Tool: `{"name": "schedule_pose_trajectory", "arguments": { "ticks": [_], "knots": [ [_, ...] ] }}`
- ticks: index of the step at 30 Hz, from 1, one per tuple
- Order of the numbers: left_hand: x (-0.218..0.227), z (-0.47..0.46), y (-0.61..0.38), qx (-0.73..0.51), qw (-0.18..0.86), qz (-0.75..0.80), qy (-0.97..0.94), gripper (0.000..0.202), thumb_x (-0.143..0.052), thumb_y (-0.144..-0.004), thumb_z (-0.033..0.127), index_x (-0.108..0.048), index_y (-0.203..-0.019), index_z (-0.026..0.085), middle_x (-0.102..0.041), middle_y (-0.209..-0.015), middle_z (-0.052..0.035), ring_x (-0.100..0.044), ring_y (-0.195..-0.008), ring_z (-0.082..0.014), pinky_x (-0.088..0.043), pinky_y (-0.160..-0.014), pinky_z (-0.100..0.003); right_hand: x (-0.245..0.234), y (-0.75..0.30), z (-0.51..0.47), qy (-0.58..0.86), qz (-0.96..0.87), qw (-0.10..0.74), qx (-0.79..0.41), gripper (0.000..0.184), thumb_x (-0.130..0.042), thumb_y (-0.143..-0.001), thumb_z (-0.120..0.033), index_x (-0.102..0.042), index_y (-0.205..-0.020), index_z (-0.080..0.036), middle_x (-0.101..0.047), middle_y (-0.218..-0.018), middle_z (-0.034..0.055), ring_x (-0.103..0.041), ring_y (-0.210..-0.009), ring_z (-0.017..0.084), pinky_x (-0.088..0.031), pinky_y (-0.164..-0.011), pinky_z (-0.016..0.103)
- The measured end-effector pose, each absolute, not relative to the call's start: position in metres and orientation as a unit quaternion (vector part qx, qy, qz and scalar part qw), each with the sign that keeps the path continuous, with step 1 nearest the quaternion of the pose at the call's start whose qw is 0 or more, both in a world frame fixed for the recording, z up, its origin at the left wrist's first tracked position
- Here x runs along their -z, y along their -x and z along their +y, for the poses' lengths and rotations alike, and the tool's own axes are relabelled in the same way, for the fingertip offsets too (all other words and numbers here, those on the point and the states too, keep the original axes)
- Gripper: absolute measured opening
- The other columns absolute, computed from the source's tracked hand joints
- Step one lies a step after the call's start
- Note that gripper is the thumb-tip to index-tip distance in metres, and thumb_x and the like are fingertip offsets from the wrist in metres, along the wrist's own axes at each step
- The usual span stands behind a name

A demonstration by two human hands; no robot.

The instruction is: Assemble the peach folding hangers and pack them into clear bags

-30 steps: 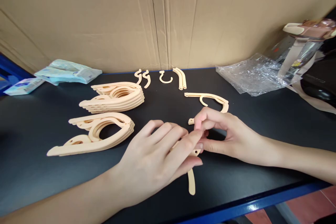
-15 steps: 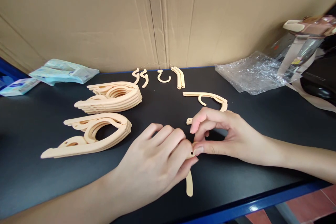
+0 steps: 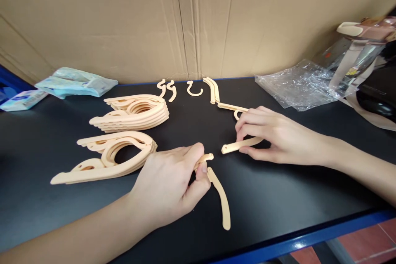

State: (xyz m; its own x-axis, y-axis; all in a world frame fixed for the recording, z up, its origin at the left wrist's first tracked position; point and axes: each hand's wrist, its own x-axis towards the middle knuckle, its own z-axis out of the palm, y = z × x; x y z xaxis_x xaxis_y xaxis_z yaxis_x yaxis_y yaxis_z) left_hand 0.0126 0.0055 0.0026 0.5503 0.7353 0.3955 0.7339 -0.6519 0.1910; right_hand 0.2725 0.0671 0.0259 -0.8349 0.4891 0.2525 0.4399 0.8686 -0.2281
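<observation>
My left hand [image 3: 168, 183] is closed, thumb and fingers pinching the top end of a peach plastic hanger arm [image 3: 220, 194] that trails down toward the table's front edge. To its right my right hand [image 3: 272, 136] is closed around a second straight peach arm piece [image 3: 236, 146], whose free end points at the left hand. A small gap separates the two pieces. A partly assembled hanger with a hook [image 3: 230, 108] lies just behind my right hand, partly hidden by its fingers.
Two stacks of folded peach hangers [image 3: 133, 113] [image 3: 114, 154] lie at left on the black table [image 3: 46, 140]. Loose hooks [image 3: 168, 89] and arms [image 3: 213, 88] sit by the cardboard wall. Blue packets [image 3: 76, 82] lie far left, crumpled clear plastic [image 3: 297, 84] at right.
My hands have come apart: the right one moved back and right onto a separate arm piece, and the left now holds its piece alone, which has swung out to the right.
</observation>
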Motion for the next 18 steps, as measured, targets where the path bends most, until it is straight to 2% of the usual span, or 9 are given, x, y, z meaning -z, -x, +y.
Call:
{"name": "schedule_pose_trajectory", "arguments": {
  "ticks": [4, 9, 14, 18],
  "knots": [
    [-0.005, 0.005, -0.015, -0.215, -0.041, 0.438, -0.872, 0.026, -0.04, -0.096, 0.031, -0.039, -0.071, 0.021, -0.044, -0.054, 0.0067, -0.039, -0.04, -0.0103, -0.022, -0.044, -0.024, -0.027, -0.263, 0.056, 0.201, -0.956, 0.166, -0.132, 0.01, -0.056, -0.095, -0.021, -0.061, -0.09, -0.015, -0.063, -0.085, 0.0029, -0.053, -0.078, 0.015, -0.037, -0.081, 0.031],
    [-0.006, 0.003, -0.016, -0.212, -0.05, 0.425, -0.878, 0.043, -0.042, -0.099, 0.051, -0.043, -0.069, 0.02, -0.047, -0.053, 0.0058, -0.044, -0.039, -0.0103, -0.024, -0.042, -0.024, -0.025, -0.262, 0.053, 0.188, -0.955, 0.173, -0.147, 0.01, -0.055, -0.097, -0.022, -0.058, -0.092, -0.015, -0.064, -0.084, 0.0029, -0.052, -0.076, 0.015, -0.038, -0.076, 0.028],
    [-0.005, 0.003, -0.015, -0.2, -0.039, 0.409, -0.889, 0.047, -0.033, -0.103, 0.051, -0.045, -0.071, 0.02, -0.048, -0.053, 0.0052, -0.044, -0.039, -0.0098, -0.025, -0.041, -0.023, -0.025, -0.261, 0.053, 0.187, -0.954, 0.175, -0.155, 0.01, -0.053, -0.099, -0.022, -0.057, -0.093, -0.016, -0.063, -0.083, 0.0033, -0.053, -0.076, 0.015, -0.039, -0.075, 0.028],
    [-0.003, 0.003, -0.015, -0.208, -0.048, 0.41, -0.887, 0.045, -0.032, -0.104, 0.05, -0.042, -0.071, 0.021, -0.044, -0.053, 0.0065, -0.039, -0.038, -0.0095, -0.023, -0.041, -0.024, -0.024, -0.262, 0.052, 0.188, -0.951, 0.168, -0.18, 0.01, -0.052, -0.1, -0.022, -0.056, -0.094, -0.016, -0.062, -0.085, 0.0026, -0.052, -0.076, 0.014, -0.039, -0.074, 0.026]
  ]
}}
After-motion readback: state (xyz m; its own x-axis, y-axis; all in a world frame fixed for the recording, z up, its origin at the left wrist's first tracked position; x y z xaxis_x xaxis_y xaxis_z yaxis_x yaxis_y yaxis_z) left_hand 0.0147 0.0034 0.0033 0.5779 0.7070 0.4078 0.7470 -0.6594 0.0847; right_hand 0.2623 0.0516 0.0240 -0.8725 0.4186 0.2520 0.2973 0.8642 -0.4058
